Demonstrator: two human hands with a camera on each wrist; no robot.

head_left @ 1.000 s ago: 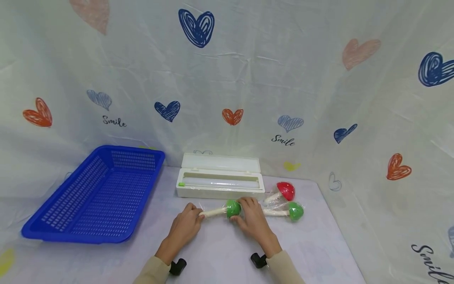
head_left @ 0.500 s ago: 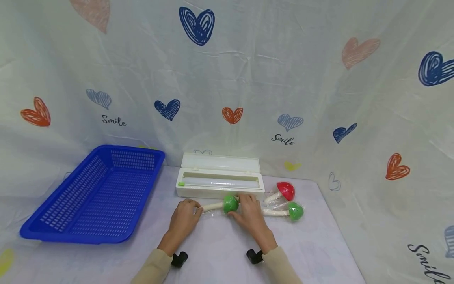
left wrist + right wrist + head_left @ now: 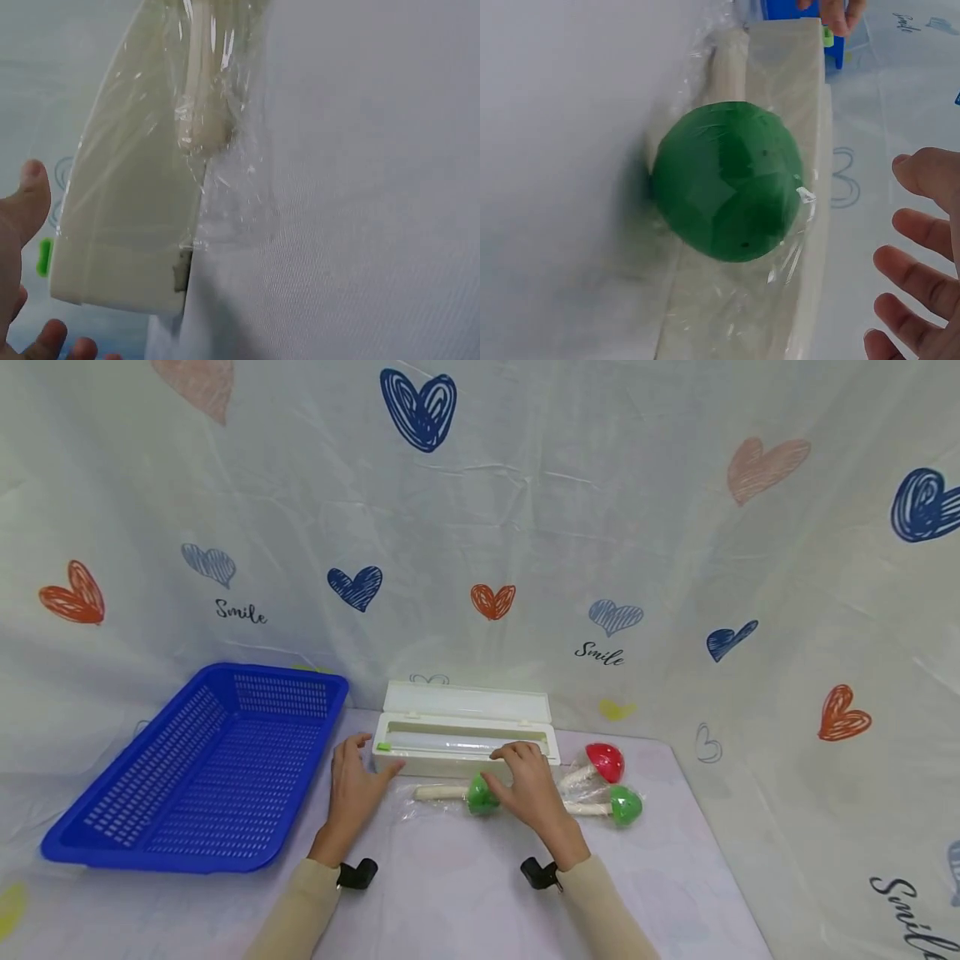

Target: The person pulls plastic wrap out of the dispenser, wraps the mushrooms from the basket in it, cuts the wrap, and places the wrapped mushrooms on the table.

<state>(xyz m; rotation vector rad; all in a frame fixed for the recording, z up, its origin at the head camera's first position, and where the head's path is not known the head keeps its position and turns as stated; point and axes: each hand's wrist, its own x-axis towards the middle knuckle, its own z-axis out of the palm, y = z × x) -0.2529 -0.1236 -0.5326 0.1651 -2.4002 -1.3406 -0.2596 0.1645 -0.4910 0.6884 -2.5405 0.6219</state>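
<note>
A toy mushroom with a green cap and pale stem lies wrapped in clear film in front of a white box. The box's lid stands raised, and a roll of clear film with a green tab rests inside. My left hand is at the box's left end, thumb and fingers spread. Over the box's right part is my right hand, its fingers apart and holding nothing. In the right wrist view the wrapped green cap shows large, away from the right fingers.
To the right lie a wrapped red-capped mushroom and a second green-capped one. A blue perforated basket stands at the left. Behind the table hangs a pale curtain printed with hearts.
Both hands have let go of the green-capped mushroom, which now lies slightly further left. My left hand has moved left to the box's end; my right hand has moved forward over the box.
</note>
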